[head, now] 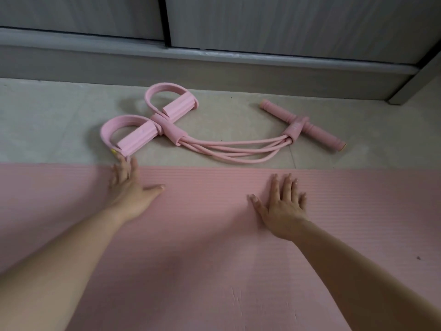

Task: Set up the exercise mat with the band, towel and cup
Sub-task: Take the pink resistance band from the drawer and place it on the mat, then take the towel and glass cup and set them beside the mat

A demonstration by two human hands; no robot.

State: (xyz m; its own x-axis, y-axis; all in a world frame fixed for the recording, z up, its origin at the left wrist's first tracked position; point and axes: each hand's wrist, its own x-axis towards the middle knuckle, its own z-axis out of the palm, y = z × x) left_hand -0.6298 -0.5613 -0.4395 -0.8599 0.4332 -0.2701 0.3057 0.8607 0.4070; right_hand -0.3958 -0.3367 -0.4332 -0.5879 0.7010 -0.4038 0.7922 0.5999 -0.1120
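A pink ribbed exercise mat (214, 271) lies flat across the lower part of the view. Both palms rest flat on it near its far edge. My left hand (130, 189) has its fingers spread, the fingertips reaching the mat's edge, close to a foot loop of the band. My right hand (281, 206) is spread flat, holding nothing. The pink resistance band (214, 139) lies on the floor just beyond the mat, two foot loops at the left, several tubes in the middle, a bar handle (303, 125) at the right. No towel or cup is in view.
Beige floor tiles (47, 120) run between the mat and a grey base ledge (214, 68). Grey sliding cabinet doors (286, 20) stand behind the ledge. A grey corner post (415, 87) sits at the far right.
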